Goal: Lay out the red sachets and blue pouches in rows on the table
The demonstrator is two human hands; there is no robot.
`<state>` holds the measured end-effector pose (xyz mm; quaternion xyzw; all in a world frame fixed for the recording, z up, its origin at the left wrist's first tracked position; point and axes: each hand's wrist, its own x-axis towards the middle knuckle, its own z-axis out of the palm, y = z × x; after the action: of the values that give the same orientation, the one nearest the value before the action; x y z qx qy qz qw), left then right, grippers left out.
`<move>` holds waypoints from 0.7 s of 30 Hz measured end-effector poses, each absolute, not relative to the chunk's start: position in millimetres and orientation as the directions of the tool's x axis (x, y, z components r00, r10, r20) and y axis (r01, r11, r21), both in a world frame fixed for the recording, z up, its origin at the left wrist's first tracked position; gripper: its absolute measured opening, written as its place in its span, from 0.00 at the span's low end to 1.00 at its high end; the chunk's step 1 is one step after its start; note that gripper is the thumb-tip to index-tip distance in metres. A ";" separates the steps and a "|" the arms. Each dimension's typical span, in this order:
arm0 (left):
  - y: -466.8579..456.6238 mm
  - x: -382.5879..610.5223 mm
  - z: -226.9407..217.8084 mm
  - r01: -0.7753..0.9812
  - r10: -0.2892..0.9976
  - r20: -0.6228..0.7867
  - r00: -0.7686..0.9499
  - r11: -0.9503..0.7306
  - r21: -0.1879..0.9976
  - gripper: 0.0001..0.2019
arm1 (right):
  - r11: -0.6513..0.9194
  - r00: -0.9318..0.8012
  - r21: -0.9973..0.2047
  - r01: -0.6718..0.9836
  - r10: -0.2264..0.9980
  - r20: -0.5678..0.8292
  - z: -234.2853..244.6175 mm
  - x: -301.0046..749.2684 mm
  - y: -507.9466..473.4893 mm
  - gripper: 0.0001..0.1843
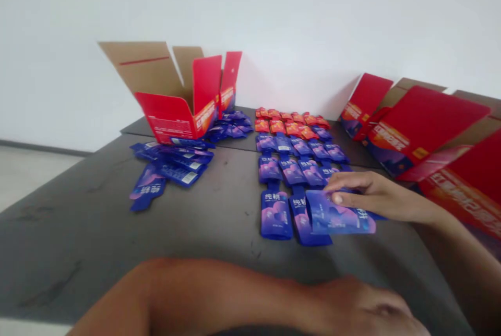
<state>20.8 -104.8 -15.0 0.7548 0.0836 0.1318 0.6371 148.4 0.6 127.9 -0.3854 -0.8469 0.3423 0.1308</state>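
Observation:
My right hand (364, 192) reaches in from the right and pinches a blue pouch (340, 217), held sideways just over the near end of the rows. Blue pouches (291, 169) lie in neat rows on the dark table (97, 242), with the nearest two (276, 216) right beside the held one. Orange pouches (289, 123) fill the far rows. My left forearm crosses the bottom of the view. My left hand (371, 310) rests low at the table's near edge, blurred, its fingers hidden.
An open red carton (176, 111) stands at the back left with a loose heap of blue pouches (172, 166) spilling in front of it. Several red cartons (422, 127) lean along the right side. A white wall runs behind the table.

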 end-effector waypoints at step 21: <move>-118.5 12.6 4.7 -0.217 0.620 -0.104 0.778 0.419 0.882 0.34 | 0.040 -0.605 -0.941 0.337 0.775 -0.184 100.8 279.5 -24.5 0.35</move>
<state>12.6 -118.5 4.7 0.4741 0.2128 0.2567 0.8149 279.5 -24.5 100.8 -0.3999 -0.6948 0.5656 0.1934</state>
